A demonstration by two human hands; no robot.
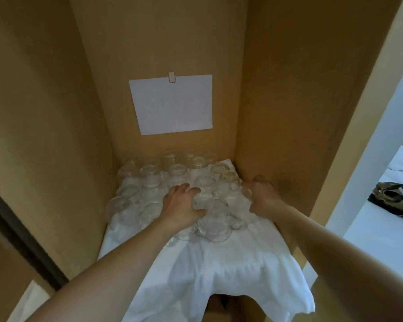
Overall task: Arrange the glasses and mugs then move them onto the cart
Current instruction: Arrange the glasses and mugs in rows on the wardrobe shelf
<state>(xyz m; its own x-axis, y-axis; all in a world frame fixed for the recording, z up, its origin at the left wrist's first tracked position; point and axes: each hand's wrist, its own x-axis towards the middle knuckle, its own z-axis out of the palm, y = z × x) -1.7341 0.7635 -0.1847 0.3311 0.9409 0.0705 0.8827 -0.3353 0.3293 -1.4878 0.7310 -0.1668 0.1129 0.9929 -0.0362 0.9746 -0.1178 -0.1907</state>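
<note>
So I was reaching into the wooden cupboard, both arms stretched out over the shelf. The glasses and mugs were bunched together upside down on a white cloth that covered the shelf and hung off the front edge toward 6 o'clock. The bunch filled the back of the shelf, from about 10 o'clock round to 2.

My left hand was in the middle of the pile, fingers curled around a glass with the thumb hooked near a clear mug sitting just at 5 o'clock of it. My right hand was at 3 o'clock of the bunch, up near the cupboard's right wall, fingers closed around another glass; it was see-through stuff, so exactly where the fingertips sat was hard to make out.

A white sheet of paper was clipped to the back wall at 12 o'clock. Off at 3 o'clock, past the cupboard side, a dark bundle lay on a bed.
</note>
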